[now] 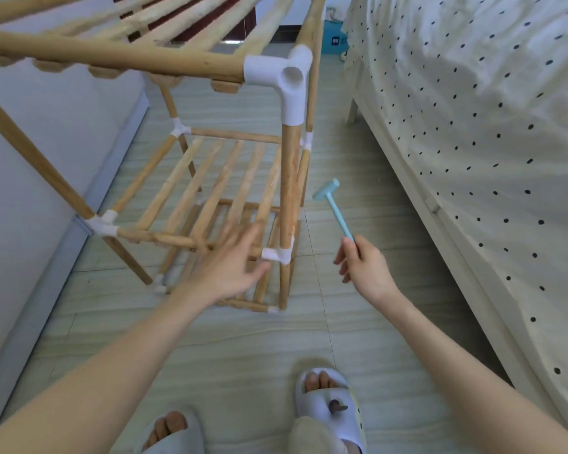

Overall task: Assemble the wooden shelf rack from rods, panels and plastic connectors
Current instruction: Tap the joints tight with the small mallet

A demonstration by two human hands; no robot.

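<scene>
- The bed (473, 126), covered in a cream sheet with dark dots, fills the right side; its top and far end run out of the picture, and only one pale leg shows at its near corner.
- The wooden shelf rack (289, 191) stands on the tiled floor (243, 339) between the bed and a pale wall (30, 142) on the left. Its top tier is cut off by the upper edge, and the lowest tier is partly hidden behind the left hand and the slats above it.
- The slatted middle panel (210, 185) sits level between four posts; how many slats lie below it is hard to count.
- A white plastic connector (286, 80) caps the near right post at the top tier, with one open socket facing the camera.
- The left hand (227, 267) reaches toward the middle tier's front rail with fingers straight and spread apart, blurred; whether they touch the rail cannot be told. A smaller connector (277, 254) lies just beside the fingertips.
- The right hand (363, 263) has its fingers clamped on the handle end of a light blue plastic hammer (333, 204), head up, near the front post but apart from it.
- Two pale slippers (328, 407) show at the bottom edge, the left one cut off.
- A blue object (333, 40) by the far wall is too small to identify.
</scene>
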